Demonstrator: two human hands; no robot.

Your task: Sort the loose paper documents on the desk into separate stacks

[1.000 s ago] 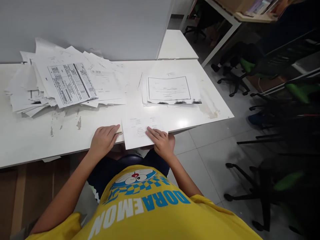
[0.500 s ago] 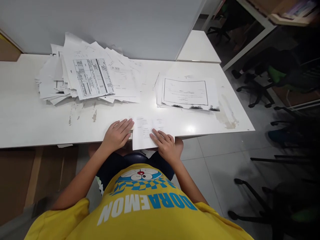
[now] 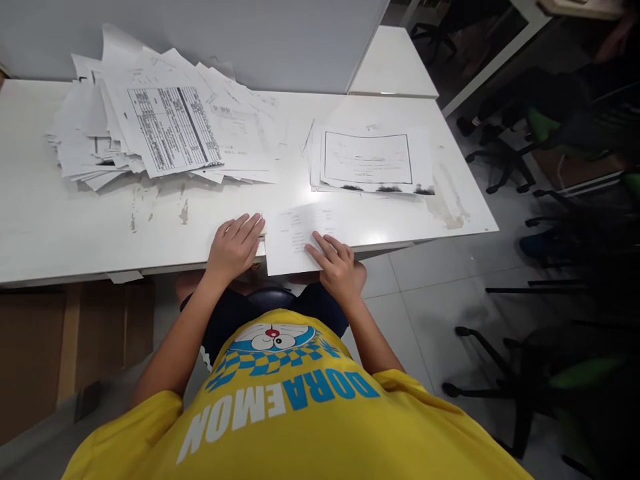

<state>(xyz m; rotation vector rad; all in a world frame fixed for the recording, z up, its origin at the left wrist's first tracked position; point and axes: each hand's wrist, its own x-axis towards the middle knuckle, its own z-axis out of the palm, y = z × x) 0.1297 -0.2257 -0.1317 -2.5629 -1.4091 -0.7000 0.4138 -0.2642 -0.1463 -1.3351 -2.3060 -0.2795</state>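
On the left of the white table [image 3: 60, 233] lies one big loose heap [image 3: 150, 127] of printed sheets, fanned out and overlapping, too many to count; the top one shows a dense table of text. Nearer the front edge, the left hand [image 3: 235, 245] lies palm down on the table, forearm reaching up from the lower left, wrist straight. Its fingers are stretched out flat and close together, only slightly fanned, with the tips touching the left edge of a single sheet [image 3: 293, 237]. Whether something thin lies under those fingertips cannot be told. That sheet lies at the table's front edge, between the two hands, with its near end hanging past the edge toward the person's lap. The right hand [image 3: 337, 267] rests on the sheet's lower right part, forearm coming in from the lower right, the heel of the hand off the table edge. Its fingers are extended and a little spread, pressing flat on the paper, pinching nothing. Behind and to the right sits a second, neater stack [image 3: 367, 160], one in number, its top page bearing a black rectangular frame. Two piles, one loose sheet, two hands. Right of the table, office chairs [image 3: 505, 153] stand on the tiled floor.
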